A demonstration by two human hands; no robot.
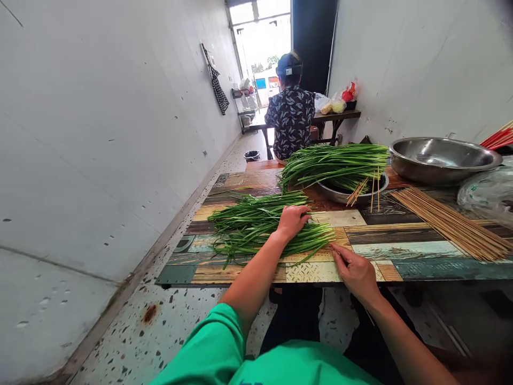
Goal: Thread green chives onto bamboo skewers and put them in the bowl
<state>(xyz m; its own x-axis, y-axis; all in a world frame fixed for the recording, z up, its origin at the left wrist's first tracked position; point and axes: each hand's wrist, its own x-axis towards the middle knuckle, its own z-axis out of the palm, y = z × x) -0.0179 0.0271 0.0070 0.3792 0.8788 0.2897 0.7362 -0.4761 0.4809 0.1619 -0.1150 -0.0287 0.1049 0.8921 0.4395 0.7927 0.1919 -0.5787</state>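
Note:
A loose bunch of green chives (256, 219) lies spread on the table, its pale stem ends pointing right. My left hand (292, 222) rests on the bunch with its fingers curled around some of the stems. Beside the cut ends, at the table's front edge, my right hand (356, 271) is closed in a pinch. A thin skewer (369, 317) shows below that wrist and seems to run through the grip; most of it is hidden by the hand.
Behind, a metal bowl (339, 197) carries a bigger heap of chives (336, 163) with several skewers stuck in. Many bamboo skewers (452, 222) lie to the right, near a steel basin (444, 155) and a plastic bag (489, 190). Another person (292, 112) sits ahead, facing away.

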